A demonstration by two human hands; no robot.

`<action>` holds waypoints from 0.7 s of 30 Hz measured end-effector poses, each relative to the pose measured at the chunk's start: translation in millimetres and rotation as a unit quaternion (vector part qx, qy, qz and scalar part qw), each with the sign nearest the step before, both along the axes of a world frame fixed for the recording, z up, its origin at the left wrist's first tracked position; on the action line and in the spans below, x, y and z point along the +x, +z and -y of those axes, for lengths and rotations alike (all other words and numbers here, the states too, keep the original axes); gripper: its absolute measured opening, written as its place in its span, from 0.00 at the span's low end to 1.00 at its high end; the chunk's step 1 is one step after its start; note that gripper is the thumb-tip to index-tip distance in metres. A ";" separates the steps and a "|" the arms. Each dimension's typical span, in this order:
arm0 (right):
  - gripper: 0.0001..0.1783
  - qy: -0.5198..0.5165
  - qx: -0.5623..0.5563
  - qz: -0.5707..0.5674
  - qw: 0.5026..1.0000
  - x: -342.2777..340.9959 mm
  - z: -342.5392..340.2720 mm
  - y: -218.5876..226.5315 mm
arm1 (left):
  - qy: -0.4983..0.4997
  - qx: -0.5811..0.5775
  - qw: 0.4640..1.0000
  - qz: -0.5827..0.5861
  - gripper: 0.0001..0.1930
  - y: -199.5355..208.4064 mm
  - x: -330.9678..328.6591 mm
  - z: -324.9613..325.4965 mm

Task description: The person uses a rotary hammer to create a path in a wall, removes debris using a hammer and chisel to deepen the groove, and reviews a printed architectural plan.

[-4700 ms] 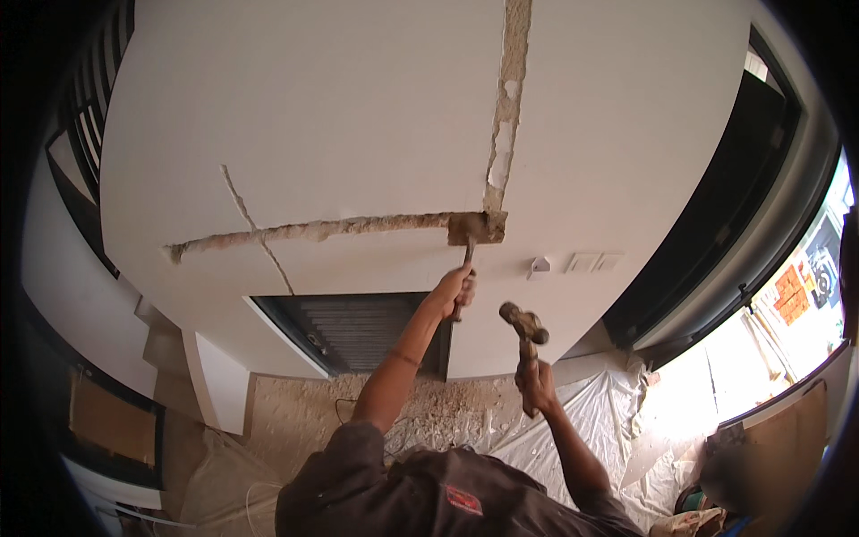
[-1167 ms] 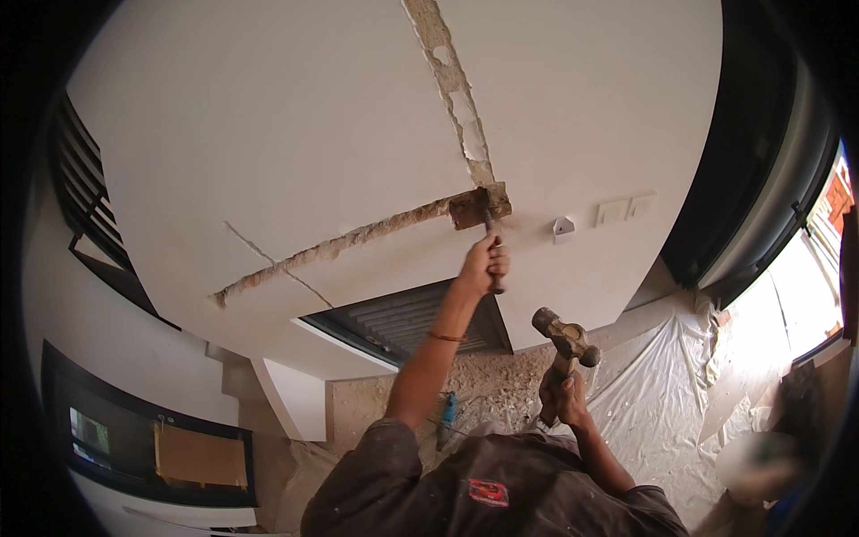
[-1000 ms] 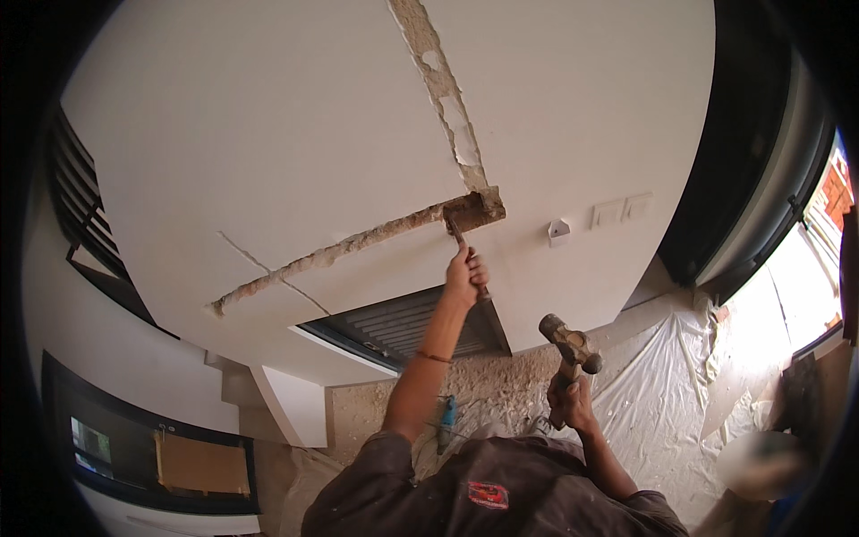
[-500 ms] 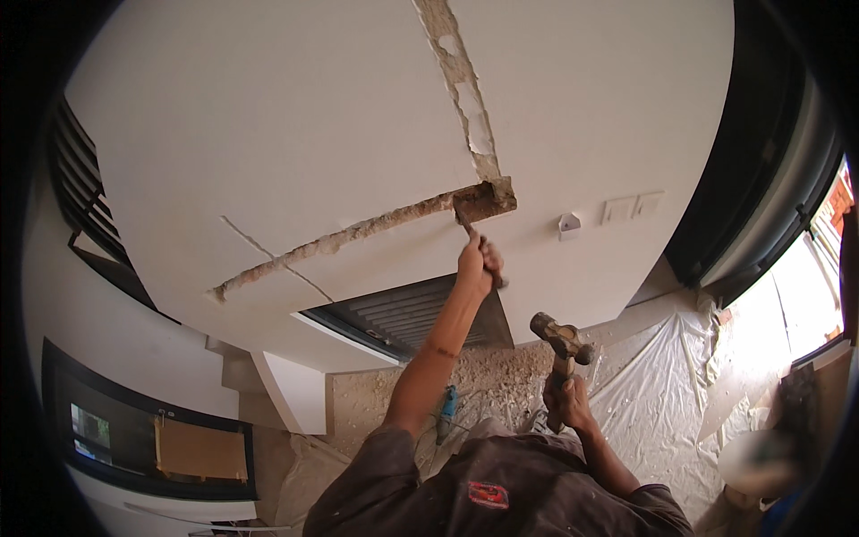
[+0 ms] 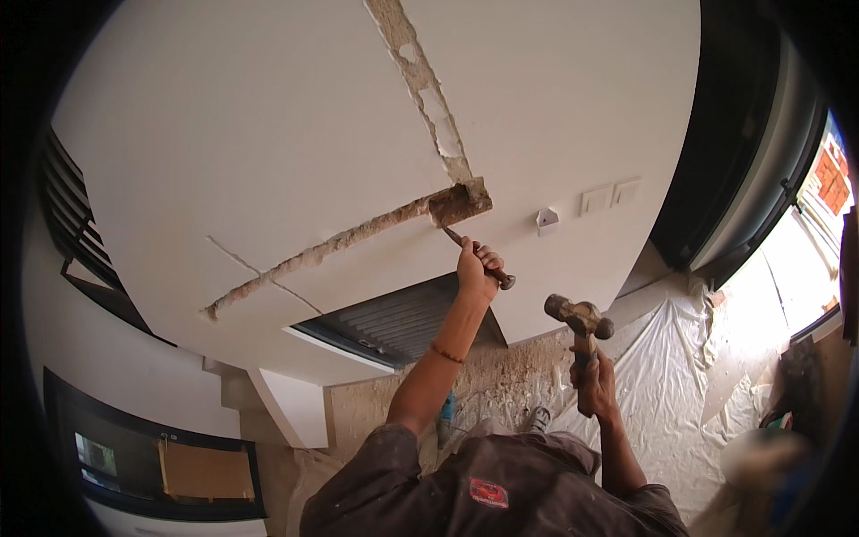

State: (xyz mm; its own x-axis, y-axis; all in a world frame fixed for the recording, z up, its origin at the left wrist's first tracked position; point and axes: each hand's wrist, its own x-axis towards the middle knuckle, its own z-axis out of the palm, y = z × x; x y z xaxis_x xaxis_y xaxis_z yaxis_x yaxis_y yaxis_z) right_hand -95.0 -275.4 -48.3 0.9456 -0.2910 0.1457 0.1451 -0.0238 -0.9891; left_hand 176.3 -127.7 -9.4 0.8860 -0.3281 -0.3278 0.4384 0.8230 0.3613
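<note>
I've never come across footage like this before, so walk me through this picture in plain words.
There is no machine here: a person works bare-handed. The camera is worn on the head and looks down, and its wide lens bends straight edges. The left hand holds a chisel, its tip near the lower-left corner of a recess cut in the white wall. The right hand grips a hammer, head up, apart from the chisel. One rough groove runs left from the recess; another climbs upward. Below lie loose rubble and plastic sheeting.
</note>
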 end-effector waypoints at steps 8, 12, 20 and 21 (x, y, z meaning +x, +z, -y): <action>0.44 -0.048 0.017 0.039 0.998 2.9 18.2 9.2 | 0.107 0.014 0.994 -0.015 0.17 20.9 17.6 28.8; 0.47 -0.098 0.044 0.074 0.991 6.3 33.9 29.9 | 0.127 0.034 0.991 -0.009 0.17 20.8 18.3 35.5; 0.47 -0.134 0.186 0.176 0.957 23.1 36.8 32.1 | 0.108 0.035 0.993 -0.006 0.17 13.6 19.5 32.5; 0.47 -0.136 0.199 0.198 0.950 27.7 33.0 30.1 | 0.110 0.032 0.993 -0.004 0.17 12.6 19.3 31.2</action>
